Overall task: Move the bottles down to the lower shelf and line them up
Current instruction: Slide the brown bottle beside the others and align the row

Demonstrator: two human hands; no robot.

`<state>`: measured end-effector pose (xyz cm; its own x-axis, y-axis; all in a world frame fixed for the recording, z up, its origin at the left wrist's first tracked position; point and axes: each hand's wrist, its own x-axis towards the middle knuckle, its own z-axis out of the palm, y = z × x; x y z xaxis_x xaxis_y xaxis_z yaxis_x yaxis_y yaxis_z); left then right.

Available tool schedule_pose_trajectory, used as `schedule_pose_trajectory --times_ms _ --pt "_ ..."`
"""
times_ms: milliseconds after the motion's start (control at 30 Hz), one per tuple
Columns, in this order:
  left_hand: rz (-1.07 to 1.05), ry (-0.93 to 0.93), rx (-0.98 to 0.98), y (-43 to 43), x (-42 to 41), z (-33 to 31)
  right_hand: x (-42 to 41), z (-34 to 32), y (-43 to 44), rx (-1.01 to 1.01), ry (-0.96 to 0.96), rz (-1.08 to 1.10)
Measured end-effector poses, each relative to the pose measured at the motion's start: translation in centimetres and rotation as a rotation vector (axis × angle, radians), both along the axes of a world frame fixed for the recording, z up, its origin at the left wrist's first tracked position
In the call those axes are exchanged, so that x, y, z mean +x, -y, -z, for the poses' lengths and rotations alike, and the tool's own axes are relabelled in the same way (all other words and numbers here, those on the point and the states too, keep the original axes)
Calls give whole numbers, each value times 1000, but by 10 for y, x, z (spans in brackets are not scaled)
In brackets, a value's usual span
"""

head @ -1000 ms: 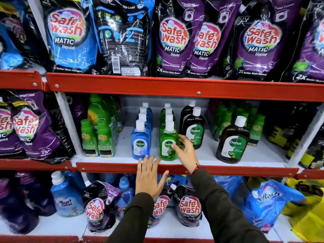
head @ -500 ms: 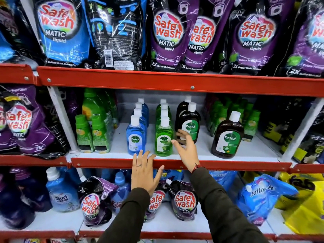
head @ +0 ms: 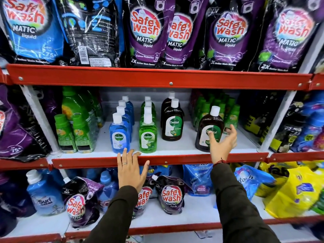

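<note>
Moved: your right hand (head: pixel 221 144) went from the green bottle (head: pixel 147 137) to the brown bottle (head: pixel 209 130).
Labels: Dettol; Safe wash pouches (head: pixel 145 35) above.
Fingers: both hands spread wide, empty; left hand (head: pixel 130 170) on shelf edge (head: pixel 87 163).

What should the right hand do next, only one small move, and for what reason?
Probably close the right hand around the lone brown Dettol bottle. The open fingers are spread at the bottle's front and side but not closed around it. The left hand rests flat on the red shelf edge.
</note>
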<state>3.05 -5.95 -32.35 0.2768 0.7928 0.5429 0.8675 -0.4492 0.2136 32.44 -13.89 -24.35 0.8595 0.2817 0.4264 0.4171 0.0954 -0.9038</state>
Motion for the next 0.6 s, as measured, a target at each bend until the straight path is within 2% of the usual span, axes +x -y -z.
schedule_pose_trajectory --times_ms 100,200,600 --pt "-1 -5 -11 2 -1 -2 23 7 -2 -80 -160 -215" --pt "-1 6 -16 4 1 -3 40 8 1 -121 -202 -367" --pt "5 36 -28 4 2 -4 39 -3 17 -115 -139 -533"
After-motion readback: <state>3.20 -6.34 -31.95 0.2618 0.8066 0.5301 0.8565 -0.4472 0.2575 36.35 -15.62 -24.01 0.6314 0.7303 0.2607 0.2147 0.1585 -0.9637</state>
